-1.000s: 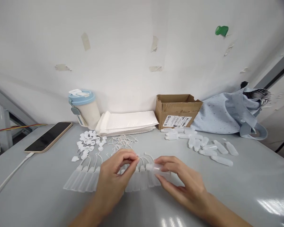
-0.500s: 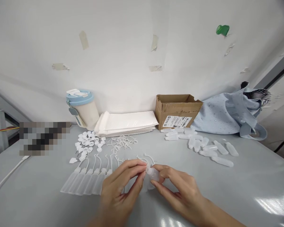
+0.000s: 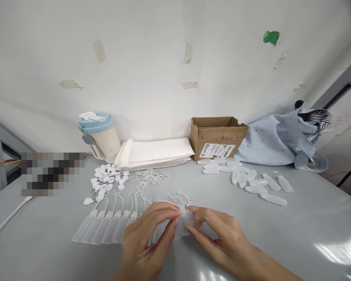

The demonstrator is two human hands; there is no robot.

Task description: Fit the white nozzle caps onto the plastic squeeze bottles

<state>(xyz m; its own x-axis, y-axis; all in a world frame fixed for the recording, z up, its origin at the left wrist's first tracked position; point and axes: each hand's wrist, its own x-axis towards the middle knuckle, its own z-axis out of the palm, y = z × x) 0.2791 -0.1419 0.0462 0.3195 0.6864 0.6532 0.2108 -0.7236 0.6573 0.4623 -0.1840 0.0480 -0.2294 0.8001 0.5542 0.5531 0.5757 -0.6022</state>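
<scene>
Between thumb and fingers, my right hand [image 3: 222, 236] grips a small translucent plastic bottle [image 3: 188, 217], its neck turned toward my left hand. My left hand [image 3: 150, 236] is pinched at that neck on a thin white ring strap [image 3: 167, 201], whose tail runs back over the fingers; its ring end is hidden by the fingertips. Behind and left of my hands lies a row of translucent bottles [image 3: 103, 229] with curved white straps at their necks, partly covered by my left hand. Farther back are a pile of loose white straps [image 3: 150, 178] and several white caps [image 3: 108, 177].
Several loose bottles [image 3: 253, 183] lie at the right, before a cardboard box [image 3: 213, 136] and a light blue bag [image 3: 269, 140]. Along the wall stand a cup with a blue lid [image 3: 101, 134] and a stack of white packets [image 3: 158, 150]. A white cable [image 3: 10, 218] crosses the left side.
My left fingertips have closed in on the bottle's neck, and the strap's tail now shows above them. The bottle's open mouth, visible before, is now covered. The view has shifted slightly.
</scene>
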